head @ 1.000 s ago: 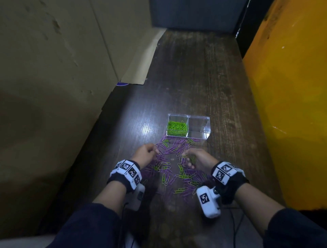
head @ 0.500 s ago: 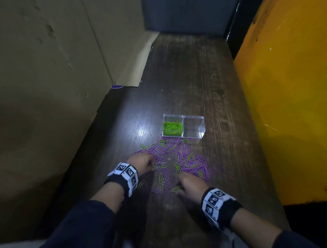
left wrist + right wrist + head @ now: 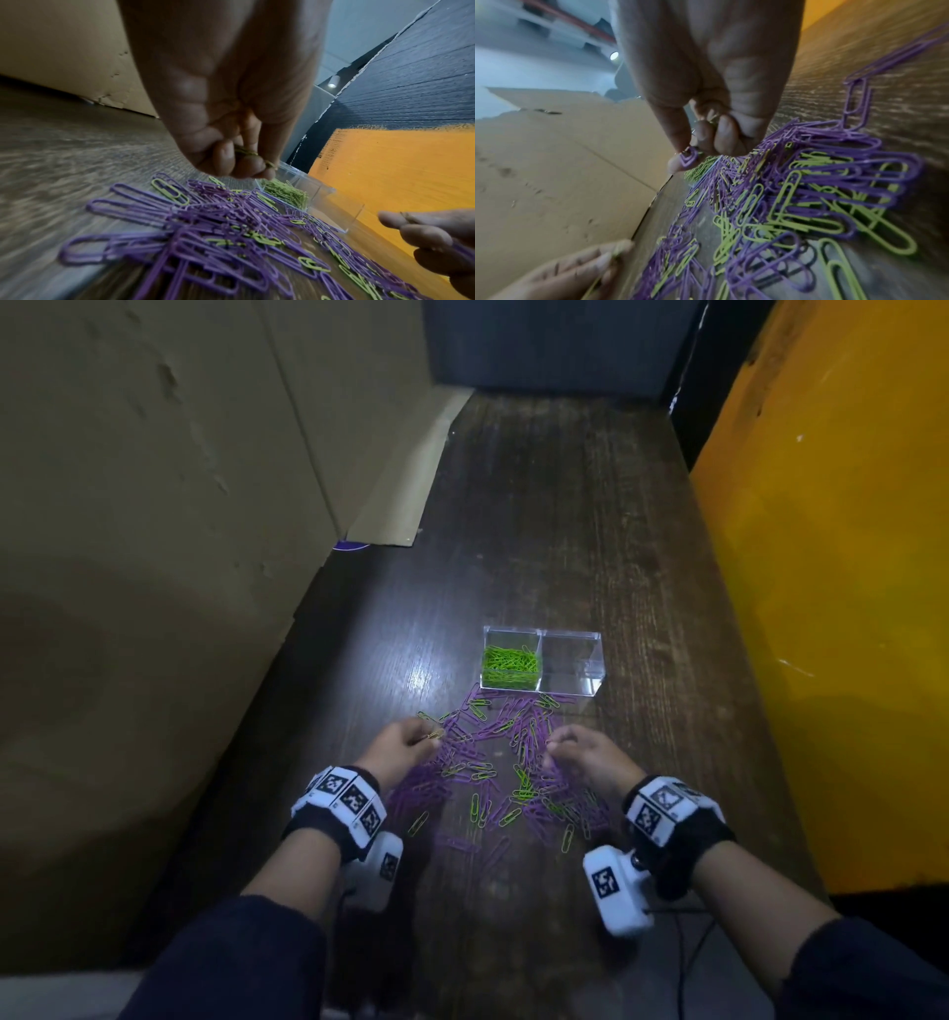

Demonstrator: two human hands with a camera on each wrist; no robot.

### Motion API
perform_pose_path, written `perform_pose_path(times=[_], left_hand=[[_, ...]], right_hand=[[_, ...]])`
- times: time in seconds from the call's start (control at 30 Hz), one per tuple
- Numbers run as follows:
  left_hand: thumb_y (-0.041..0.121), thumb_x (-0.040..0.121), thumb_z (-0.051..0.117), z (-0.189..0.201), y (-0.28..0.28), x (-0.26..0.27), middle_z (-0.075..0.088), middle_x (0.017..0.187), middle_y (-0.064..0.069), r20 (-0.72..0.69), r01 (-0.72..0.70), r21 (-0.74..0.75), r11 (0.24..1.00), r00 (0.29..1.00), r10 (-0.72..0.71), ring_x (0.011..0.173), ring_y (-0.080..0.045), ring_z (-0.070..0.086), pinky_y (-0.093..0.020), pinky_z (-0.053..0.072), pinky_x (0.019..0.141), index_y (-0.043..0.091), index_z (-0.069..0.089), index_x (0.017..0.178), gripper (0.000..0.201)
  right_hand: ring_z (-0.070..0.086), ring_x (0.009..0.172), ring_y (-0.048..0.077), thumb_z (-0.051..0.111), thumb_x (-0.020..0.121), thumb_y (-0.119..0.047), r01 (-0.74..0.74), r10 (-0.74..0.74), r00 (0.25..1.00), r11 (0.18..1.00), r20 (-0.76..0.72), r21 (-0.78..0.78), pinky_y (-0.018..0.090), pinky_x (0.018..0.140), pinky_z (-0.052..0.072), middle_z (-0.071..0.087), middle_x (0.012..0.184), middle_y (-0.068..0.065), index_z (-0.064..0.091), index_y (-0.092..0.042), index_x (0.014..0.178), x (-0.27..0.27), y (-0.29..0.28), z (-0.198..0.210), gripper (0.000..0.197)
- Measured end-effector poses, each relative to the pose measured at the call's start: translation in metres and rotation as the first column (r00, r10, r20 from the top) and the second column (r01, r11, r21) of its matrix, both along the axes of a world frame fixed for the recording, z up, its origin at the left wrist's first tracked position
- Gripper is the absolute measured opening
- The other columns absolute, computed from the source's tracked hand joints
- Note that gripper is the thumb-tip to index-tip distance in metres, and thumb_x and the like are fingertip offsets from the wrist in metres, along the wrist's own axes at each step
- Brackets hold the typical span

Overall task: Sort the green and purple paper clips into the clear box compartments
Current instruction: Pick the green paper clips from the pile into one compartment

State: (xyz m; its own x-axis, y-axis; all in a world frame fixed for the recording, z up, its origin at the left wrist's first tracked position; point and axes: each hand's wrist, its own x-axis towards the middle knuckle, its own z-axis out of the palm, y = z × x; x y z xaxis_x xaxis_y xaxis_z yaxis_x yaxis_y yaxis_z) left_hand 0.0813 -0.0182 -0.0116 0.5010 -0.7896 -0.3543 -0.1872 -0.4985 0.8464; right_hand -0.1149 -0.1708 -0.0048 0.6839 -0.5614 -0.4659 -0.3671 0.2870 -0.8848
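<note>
Working outward from my wrists. Wrist bands: black straps with white tiles of square black-and-white marker patterns; no readable words anywhere in view.

Left hand: fingers curled, pinching green clips at the tips; the left wrist view shows greenish-gold wire tucked between fingers and palm. I judge it gathers several greens before one trip to the box.

Right hand: fingers bent, thumb and forefinger pinching a purple clip; more wire seems held behind the curled fingers, colour hard to tell.

Loose clips: a mixed spread on the dark wooden surface between both hands, mostly purple, greens scattered through. It reaches right up to the box front, presumably so each carry is short.

Clear box: two compartments, just beyond the spread. The left one holds a heap of green clips; the right one looks empty, so purple sorting is not yet begun.

Beyond: cardboard panel on the left, orange wall on the right. No labels legible.
</note>
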Motion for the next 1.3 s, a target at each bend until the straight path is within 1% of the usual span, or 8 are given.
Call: perform_pose_path(times=[0.17, 0.37, 0.5, 0.63, 0.77, 0.87, 1.03, 1.3], left_hand=[[0.004, 0.097, 0.034, -0.01, 0.005, -0.008, 0.04, 0.037, 0.005, -0.145, -0.153, 0.072, 0.986, 0.976, 0.162, 0.025, 0.0, 0.032, -0.011, 0.024, 0.03, 0.012, 0.048, 0.066, 0.035], [0.028, 0.099, 0.039, -0.014, 0.003, -0.02, 0.024, 0.031, 0.009, -0.296, -0.249, 0.045, 0.968, 0.922, 0.25, 0.024, -0.001, 0.018, -0.004, 0.013, 0.033, 0.019, 0.028, 0.056, 0.045], [0.021, 0.102, 0.024, -0.016, -0.001, -0.033, 0.027, 0.028, 0.008, -0.299, -0.185, 0.028, 0.982, 0.936, 0.185, 0.024, 0.001, 0.021, -0.007, 0.015, 0.029, 0.015, 0.033, 0.061, 0.042], [0.01, 0.101, 0.027, -0.022, -0.005, -0.046, 0.039, 0.056, 0.005, -0.121, -0.019, 0.103, 0.995, 0.992, 0.032, 0.049, -0.005, 0.035, -0.012, 0.026, 0.043, 0.02, 0.046, 0.07, 0.038], [-0.003, 0.097, 0.03, -0.014, -0.009, -0.052, 0.054, 0.082, -0.004, -0.098, 0.004, 0.023, 1.0, 0.995, -0.002, 0.072, -0.011, 0.058, -0.012, 0.044, 0.062, 0.01, 0.051, 0.091, 0.026], [0.026, 0.096, 0.045, -0.011, -0.006, -0.052, 0.066, 0.108, -0.002, 0.278, 0.214, 0.278, 0.936, 0.915, -0.292, 0.102, -0.019, 0.06, -0.025, 0.044, 0.085, 0.02, 0.06, 0.107, 0.02], [0.034, 0.092, 0.047, -0.013, 0.004, -0.059, 0.059, 0.123, 0.008, 0.541, 0.411, 0.42, 0.809, 0.603, -0.587, 0.114, -0.017, 0.056, -0.029, 0.045, 0.088, 0.033, 0.052, 0.12, 0.029], [0.044, 0.091, 0.045, -0.007, 0.002, -0.058, 0.064, 0.116, 0.004, 0.579, 0.321, 0.382, 0.867, 0.647, -0.495, 0.111, -0.02, 0.058, -0.031, 0.046, 0.085, 0.03, 0.053, 0.117, 0.031]], right_hand=[[0.029, 0.029, -0.002, 0.045, 0.094, -0.006, 0.025, -0.023, 0.998, 0.999, -0.066, 0.033, 0.01, 0.033, 0.017, 0.059, 0.048, -0.003, 0.057, -0.014, 0.087, -0.004, -0.002, -0.002, 0.016], [0.034, 0.029, -0.001, 0.052, 0.093, -0.017, 0.029, -0.023, 0.99, 0.999, -0.141, 0.041, 0.013, 0.033, 0.018, 0.048, 0.056, 0.0, 0.046, -0.013, 0.07, -0.005, 0.001, -0.005, 0.024], [0.039, 0.04, 0.007, 0.035, 0.099, -0.02, 0.062, -0.028, 0.98, 0.984, -0.199, 0.167, 0.013, 0.032, 0.022, 0.044, 0.06, 0.004, 0.05, -0.006, 0.073, -0.006, 0.005, 0.0, 0.033], [0.048, 0.035, 0.008, 0.036, 0.092, 0.006, 0.008, 0.03, 0.976, 0.985, -0.217, 0.171, 0.014, 0.032, 0.032, 0.046, 0.065, 0.009, 0.054, 0.002, 0.087, -0.007, 0.008, 0.005, 0.018], [0.049, 0.041, 0.009, 0.054, 0.091, -0.008, -0.161, 0.117, 0.946, 0.979, -0.304, -0.125, 0.021, 0.045, 0.038, 0.049, 0.062, 0.009, 0.053, -0.01, 0.07, -0.002, 0.004, 0.005, 0.021], [0.052, 0.069, 0.019, 0.06, 0.088, -0.021, -0.244, 0.069, 0.918, 0.874, -0.39, -0.421, 0.026, 0.064, 0.038, 0.057, 0.074, 0.01, 0.052, -0.015, 0.066, -0.006, -0.002, 0.005, 0.025], [0.061, 0.104, 0.021, 0.057, 0.088, -0.031, -0.669, 0.227, 0.709, 0.517, -0.668, -0.534, 0.029, 0.081, 0.046, 0.066, 0.11, 0.002, 0.058, -0.022, 0.109, -0.021, 0.017, -0.006, 0.022], [0.062, 0.103, 0.026, 0.057, 0.086, -0.045, -0.568, 0.014, 0.723, 0.582, -0.691, -0.582, 0.032, 0.078, 0.045, 0.067, 0.105, 0.006, 0.049, -0.016, 0.109, -0.047, 0.008, 0.002, 0.037]])
